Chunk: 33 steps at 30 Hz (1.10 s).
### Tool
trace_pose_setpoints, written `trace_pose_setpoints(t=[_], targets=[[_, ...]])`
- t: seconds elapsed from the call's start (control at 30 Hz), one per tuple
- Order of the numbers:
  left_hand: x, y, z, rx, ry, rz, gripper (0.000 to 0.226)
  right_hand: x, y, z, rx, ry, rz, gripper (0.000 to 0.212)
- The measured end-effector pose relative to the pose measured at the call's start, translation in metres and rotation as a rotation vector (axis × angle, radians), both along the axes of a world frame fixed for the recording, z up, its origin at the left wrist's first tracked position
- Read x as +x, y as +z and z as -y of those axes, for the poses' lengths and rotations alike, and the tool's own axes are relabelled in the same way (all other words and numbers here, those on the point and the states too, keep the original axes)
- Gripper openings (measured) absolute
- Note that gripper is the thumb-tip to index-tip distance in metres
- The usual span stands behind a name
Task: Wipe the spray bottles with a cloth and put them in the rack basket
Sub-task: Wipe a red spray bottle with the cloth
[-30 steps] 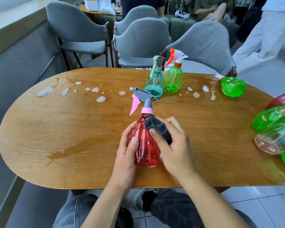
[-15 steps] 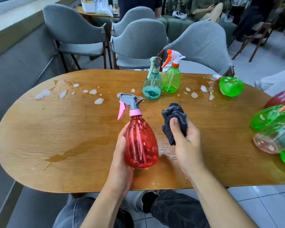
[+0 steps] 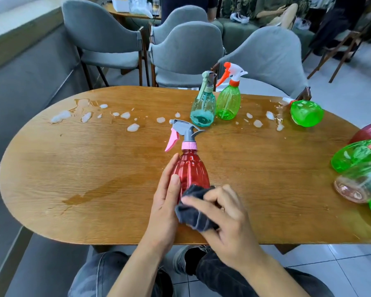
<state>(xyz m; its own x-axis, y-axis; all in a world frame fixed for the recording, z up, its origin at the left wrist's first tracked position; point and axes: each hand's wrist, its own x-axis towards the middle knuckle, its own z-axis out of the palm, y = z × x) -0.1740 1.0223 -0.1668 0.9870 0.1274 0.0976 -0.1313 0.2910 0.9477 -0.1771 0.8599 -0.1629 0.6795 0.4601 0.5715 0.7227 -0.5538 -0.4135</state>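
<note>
The left hand [image 3: 166,202] grips the red spray bottle [image 3: 191,170]; the right hand [image 3: 227,217] pinches a dark cloth [image 3: 193,213] that hides the bottle's base. Bottles at the desk's [image 3: 73,168] right edge are cut off.

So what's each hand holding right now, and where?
Left hand grips the red spray bottle by its body's side; right hand holds the dark cloth against its lower body.

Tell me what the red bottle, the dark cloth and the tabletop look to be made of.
Red bottle: likely clear tinted plastic, glossy; light passes through its ribbed body.
Dark cloth: looks like soft fabric, matte; it bunches into folds under the right hand.
Tabletop: wood or wood veneer, with visible grain and a smooth sheen.
</note>
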Motion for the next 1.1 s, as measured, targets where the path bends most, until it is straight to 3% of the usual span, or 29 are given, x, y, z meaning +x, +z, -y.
trace_pose_setpoints(t=[0.17, 0.37, 0.47, 0.67, 0.83, 0.97, 1.1], targets=[[-0.001, 0.0, 0.001, 0.022, -0.013, -0.013, 0.047, 0.003, -0.001, 0.0, 0.016, -0.034, 0.036, 0.042], [0.001, 0.0, 0.003, 0.04, 0.002, -0.006, 0.052, 0.046, 0.04, -0.024, 0.38, -0.142, -0.37, 0.039], [0.002, -0.001, 0.003, 0.023, 0.008, -0.012, 0.05, 0.037, 0.034, -0.025, 0.349, -0.135, -0.307, 0.038], [0.003, 0.001, 0.0, -0.062, 0.033, -0.041, 0.048, -0.013, -0.018, -0.003, -0.018, 0.022, 0.038, 0.052], [0.002, 0.002, 0.001, -0.067, 0.006, -0.046, 0.049, -0.012, -0.018, -0.002, 0.014, -0.03, 0.072, 0.058], [0.002, 0.0, 0.002, -0.038, 0.018, -0.033, 0.046, 0.018, 0.013, -0.017, 0.226, -0.124, -0.093, 0.037], [0.004, -0.003, 0.001, -0.025, 0.003, -0.036, 0.049, 0.046, 0.039, -0.026, 0.408, -0.163, -0.397, 0.038]])
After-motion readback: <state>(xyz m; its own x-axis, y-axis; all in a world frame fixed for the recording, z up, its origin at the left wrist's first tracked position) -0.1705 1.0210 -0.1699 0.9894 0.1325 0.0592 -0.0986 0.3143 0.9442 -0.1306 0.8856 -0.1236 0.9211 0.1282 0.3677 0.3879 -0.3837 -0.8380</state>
